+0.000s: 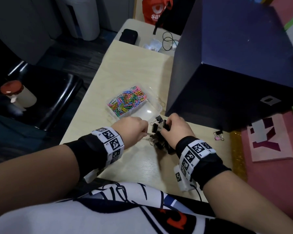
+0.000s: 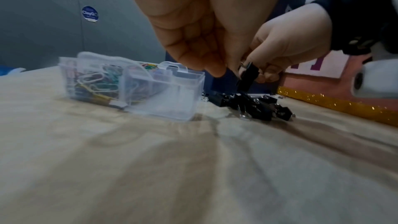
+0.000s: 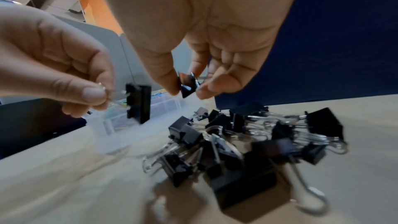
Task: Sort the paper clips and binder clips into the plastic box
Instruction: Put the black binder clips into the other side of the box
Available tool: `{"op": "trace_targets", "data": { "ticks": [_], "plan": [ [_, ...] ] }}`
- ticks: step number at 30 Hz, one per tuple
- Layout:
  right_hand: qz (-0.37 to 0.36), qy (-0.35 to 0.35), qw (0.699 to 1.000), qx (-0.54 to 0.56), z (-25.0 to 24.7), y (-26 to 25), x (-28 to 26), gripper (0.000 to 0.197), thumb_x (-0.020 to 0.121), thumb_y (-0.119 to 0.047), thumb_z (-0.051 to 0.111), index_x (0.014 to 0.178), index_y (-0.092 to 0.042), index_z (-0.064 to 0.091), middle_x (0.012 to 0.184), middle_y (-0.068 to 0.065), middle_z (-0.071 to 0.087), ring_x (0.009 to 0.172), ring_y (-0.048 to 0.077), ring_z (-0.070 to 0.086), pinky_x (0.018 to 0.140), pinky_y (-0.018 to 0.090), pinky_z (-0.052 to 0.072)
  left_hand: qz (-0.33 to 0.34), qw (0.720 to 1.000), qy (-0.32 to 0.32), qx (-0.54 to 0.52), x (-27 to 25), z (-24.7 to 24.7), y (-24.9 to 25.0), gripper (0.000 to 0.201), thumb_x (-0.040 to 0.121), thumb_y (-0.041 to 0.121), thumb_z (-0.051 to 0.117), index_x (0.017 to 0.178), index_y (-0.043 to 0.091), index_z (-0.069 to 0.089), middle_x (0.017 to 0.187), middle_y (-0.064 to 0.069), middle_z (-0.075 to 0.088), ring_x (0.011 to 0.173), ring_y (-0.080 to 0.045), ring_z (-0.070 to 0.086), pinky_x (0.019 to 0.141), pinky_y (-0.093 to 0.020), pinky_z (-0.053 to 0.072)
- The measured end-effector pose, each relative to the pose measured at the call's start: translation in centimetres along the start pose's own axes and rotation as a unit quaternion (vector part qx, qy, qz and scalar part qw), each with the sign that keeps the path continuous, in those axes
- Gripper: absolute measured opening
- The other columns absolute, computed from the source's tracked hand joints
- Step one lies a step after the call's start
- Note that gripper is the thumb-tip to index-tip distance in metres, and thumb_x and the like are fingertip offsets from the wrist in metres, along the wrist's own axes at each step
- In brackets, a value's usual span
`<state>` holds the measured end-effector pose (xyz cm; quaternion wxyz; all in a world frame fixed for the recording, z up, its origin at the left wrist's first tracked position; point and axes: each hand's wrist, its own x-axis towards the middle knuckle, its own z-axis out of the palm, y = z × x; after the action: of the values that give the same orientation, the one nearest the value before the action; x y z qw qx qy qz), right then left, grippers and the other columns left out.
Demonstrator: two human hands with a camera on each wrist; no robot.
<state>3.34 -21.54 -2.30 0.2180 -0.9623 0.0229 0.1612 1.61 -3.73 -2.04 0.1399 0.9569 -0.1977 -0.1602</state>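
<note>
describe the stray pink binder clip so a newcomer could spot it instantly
Start at the big dark blue box on the pale wooden table. On the table near the box's front corner, to the right of the right hand, lie two small clips apart from the main pile of black binder clips. The pink binder clip is the only pink one, beside a lone black binder clip.

Setting: office or classroom-type workspace. Evidence: pale wood-laminate desk (image 1: 142, 68) with a grey partition panel (image 2: 53, 23) behind it, carrying a round blue sticker (image 2: 90, 14). Grey carpet tiles (image 1: 71, 53) on the floor; black chair (image 1: 46, 98) beside the desk. Stationery on the desktop: clear plastic box (image 1: 156, 107) of coloured paper clips (image 1: 128, 101), heap of black binder clips (image 3: 247, 144). Pink display board (image 1: 274, 166) with cut-out lettering and glitter edging at right.
</note>
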Motion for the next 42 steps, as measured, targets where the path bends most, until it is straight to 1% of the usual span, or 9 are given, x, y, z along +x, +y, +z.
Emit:
{"op": "trace_targets", "data": {
  "ticks": [4, 7, 12, 17, 22, 25, 30, 37, 42],
  "plan": [
    [-0.039, 0.078, 0.994, 0.065, 0.1, -1.7, 0.6, 0.024, 0.087, -0.028, 0.062, 0.105, -0.017, 0.050, 0.108, 0.000, 0.051, 0.093, 0.018, 0.053, 0.078, 0.026, 0.041, -0.047, 0.993, 0.084, -0.066, -0.2, -0.9, -1.5, 0.021, 0.093, 0.033, 0.055, 0.101, 0.015, 0.063, 0.104, -0.001, 0.066, 0.100, -0.021, 0.059, 0.080, -0.029, 0.041],
    [-0.079, 0.096, 0.989, 0.079, 0.1, -2.9, 1.4, 0.024, 0.088, -0.027, 0.062, 0.106, -0.017, 0.050, 0.113, 0.000, 0.050, 0.091, 0.017, 0.054, 0.080, 0.028, 0.042, -0.082, 0.987, 0.105, -0.089, 0.2, -1.4, -2.8, 0.018, 0.092, 0.032, 0.056, 0.099, 0.017, 0.065, 0.102, -0.001, 0.067, 0.099, -0.021, 0.060, 0.077, -0.027, 0.039],
    [-0.134, 0.020, 0.990, -0.028, 1.2, -4.1, 2.3, 0.031, 0.093, -0.024, 0.054, 0.123, -0.018, 0.052, 0.131, 0.003, 0.045, 0.107, 0.025, 0.056, 0.090, 0.032, 0.044, -0.095, 0.993, 0.046, -0.048, 0.6, -0.9, -4.0, 0.030, 0.092, 0.025, 0.053, 0.121, 0.020, 0.059, 0.118, -0.003, 0.061, 0.112, -0.023, 0.056, 0.090, -0.032, 0.043],
    [-0.243, -0.081, 0.944, -0.208, 2.5, -5.0, 1.9, 0.037, 0.094, -0.042, 0.044, 0.130, -0.034, 0.051, 0.137, -0.008, 0.051, 0.129, 0.018, 0.041, 0.107, 0.042, 0.026, -0.158, 0.982, 0.095, -0.044, -0.1, -0.6, -6.1, 0.019, 0.086, 0.027, 0.059, 0.103, 0.019, 0.061, 0.105, -0.006, 0.057, 0.101, -0.030, 0.055, 0.084, -0.044, 0.049],
    [-0.196, -0.128, 0.928, -0.288, 2.7, -5.3, 1.6, 0.043, 0.094, -0.054, 0.033, 0.103, -0.027, 0.066, 0.110, 0.000, 0.064, 0.114, 0.021, 0.051, 0.107, 0.047, 0.021, -0.184, 0.981, 0.049, -0.035, 0.0, -1.2, -6.6, 0.026, 0.088, 0.044, 0.054, 0.094, 0.022, 0.066, 0.100, -0.005, 0.058, 0.095, -0.027, 0.058, 0.083, -0.041, 0.051],
    [-0.163, -0.145, 0.935, -0.279, 2.8, -5.8, 1.4, 0.046, 0.094, -0.053, 0.031, 0.100, -0.023, 0.066, 0.098, 0.003, 0.068, 0.101, 0.022, 0.060, 0.108, 0.049, 0.015, -0.163, 0.986, 0.017, -0.027, 0.0, -0.8, -6.0, 0.023, 0.087, 0.043, 0.055, 0.095, 0.025, 0.069, 0.101, -0.004, 0.058, 0.096, -0.027, 0.059, 0.083, -0.040, 0.051],
    [-0.208, -0.115, 0.929, -0.285, 3.9, -6.2, 0.7, 0.036, 0.096, -0.041, 0.034, 0.124, -0.028, 0.052, 0.121, 0.004, 0.057, 0.115, 0.027, 0.052, 0.101, 0.048, 0.024, -0.146, 0.989, 0.020, -0.028, 0.0, -0.1, -5.7, 0.015, 0.087, 0.035, 0.059, 0.096, 0.027, 0.068, 0.103, -0.002, 0.060, 0.099, -0.025, 0.058, 0.085, -0.040, 0.050],
    [-0.165, -0.132, 0.932, -0.293, 4.5, -6.1, 0.5, 0.034, 0.096, -0.035, 0.036, 0.125, -0.032, 0.055, 0.127, 0.006, 0.049, 0.121, 0.027, 0.042, 0.099, 0.045, 0.028, -0.147, 0.989, 0.020, -0.022, 0.3, 0.1, -5.8, 0.015, 0.087, 0.033, 0.057, 0.096, 0.026, 0.067, 0.103, -0.004, 0.060, 0.098, -0.028, 0.058, 0.082, -0.041, 0.051],
    [-0.169, -0.152, 0.926, -0.300, 5.1, -6.1, 0.7, 0.040, 0.099, -0.037, 0.030, 0.137, -0.036, 0.041, 0.132, 0.008, 0.047, 0.123, 0.029, 0.039, 0.098, 0.046, 0.028, -0.144, 0.989, 0.023, -0.022, 0.3, 0.4, -5.9, 0.015, 0.088, 0.032, 0.057, 0.097, 0.025, 0.067, 0.103, -0.004, 0.060, 0.101, -0.028, 0.056, 0.083, -0.040, 0.049]
  ]
}}
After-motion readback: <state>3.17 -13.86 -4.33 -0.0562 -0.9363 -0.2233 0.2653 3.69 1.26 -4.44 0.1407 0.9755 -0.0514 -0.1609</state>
